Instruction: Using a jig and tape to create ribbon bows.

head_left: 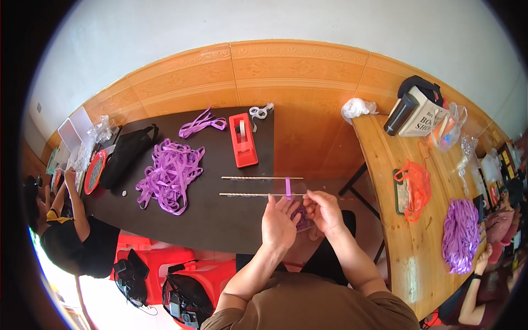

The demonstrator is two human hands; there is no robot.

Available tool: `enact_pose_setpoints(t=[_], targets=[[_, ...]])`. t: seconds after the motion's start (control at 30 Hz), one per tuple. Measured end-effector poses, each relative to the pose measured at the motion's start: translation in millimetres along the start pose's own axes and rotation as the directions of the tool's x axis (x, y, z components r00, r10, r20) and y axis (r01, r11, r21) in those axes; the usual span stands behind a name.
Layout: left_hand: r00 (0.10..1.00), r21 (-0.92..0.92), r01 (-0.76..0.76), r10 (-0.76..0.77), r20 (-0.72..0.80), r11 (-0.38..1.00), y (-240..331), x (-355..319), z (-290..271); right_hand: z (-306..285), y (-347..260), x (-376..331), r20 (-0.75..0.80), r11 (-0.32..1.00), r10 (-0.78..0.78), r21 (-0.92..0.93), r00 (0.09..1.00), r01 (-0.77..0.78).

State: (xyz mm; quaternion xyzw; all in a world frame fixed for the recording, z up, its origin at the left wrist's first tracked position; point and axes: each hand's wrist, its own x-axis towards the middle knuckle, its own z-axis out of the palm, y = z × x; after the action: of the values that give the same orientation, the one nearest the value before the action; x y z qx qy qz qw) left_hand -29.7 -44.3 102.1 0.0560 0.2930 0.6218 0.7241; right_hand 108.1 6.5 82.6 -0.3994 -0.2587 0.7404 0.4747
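Note:
Two thin pale rods with twisted-looking shafts, a far rod (pixel 253 178) and a near rod (pixel 242 194), lie level and side by side, reaching past the dark table's right edge. A short purple ribbon (pixel 287 188) spans both rods. My left hand (pixel 279 224) is palm up just below the near rod, fingers stretched out and apart. At that rod's right end, the thumb and fingers of my right hand (pixel 325 213) are pinched together; what they grip is too small to make out. Beneath my hands, more purple ribbon (pixel 301 219) shows in what looks like a clear container.
On the dark table (pixel 220 220) are a heap of purple ribbon (pixel 170 173), a smaller bundle (pixel 202 125), a red tape dispenser (pixel 243 140), white-handled scissors (pixel 260 112) and a black bag (pixel 127 157). A wooden table (pixel 404 264) stands right. People sit at both sides.

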Motion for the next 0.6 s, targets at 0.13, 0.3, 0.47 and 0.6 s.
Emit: enact_pose_setpoints(t=[0.13,0.3,0.47,0.6], targets=[[0.995,-0.066,0.023,-0.016,0.099,0.998,0,1,-5,20,-25,8,0.004,0.942,-0.207,-0.269,0.978,0.201],[0.994,-0.134,0.025,-0.010,0.108,0.991,0,-2,-4,79,-48,54,0.262,0.828,-0.202,-0.469,0.944,0.308],[0.991,-0.154,0.040,-0.019,0.132,0.987,2,-4,-3,134,-34,123,0.330,0.685,-0.162,-0.641,0.930,0.346],[0.993,-0.156,0.050,-0.033,0.111,0.987,5,-6,-1,162,-30,138,0.248,0.766,-0.089,-0.601,0.965,0.226]])
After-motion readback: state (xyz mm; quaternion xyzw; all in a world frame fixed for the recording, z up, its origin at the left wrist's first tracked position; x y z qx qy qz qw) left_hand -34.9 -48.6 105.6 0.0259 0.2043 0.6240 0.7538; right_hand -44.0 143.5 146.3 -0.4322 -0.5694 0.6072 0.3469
